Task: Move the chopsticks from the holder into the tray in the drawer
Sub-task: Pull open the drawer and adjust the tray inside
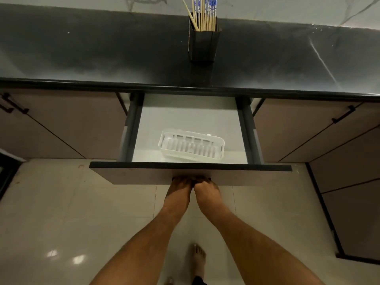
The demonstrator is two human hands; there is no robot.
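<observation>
Several wooden chopsticks (204, 15) with blue-and-white tops stand upright in a dark square holder (202, 45) at the back of the black countertop. Below it the drawer (191, 167) is pulled out. Inside lies a white slotted plastic tray (192, 146) with nothing in it, near the drawer's front. My left hand (181, 185) and my right hand (206, 187) are side by side under the drawer front, fingers curled around its dark handle, which is mostly hidden.
The black countertop (102, 58) runs the full width, with a marble wall behind. Closed cabinet doors with black handles (342, 115) flank the drawer. Light floor tiles and my bare foot (198, 258) lie below.
</observation>
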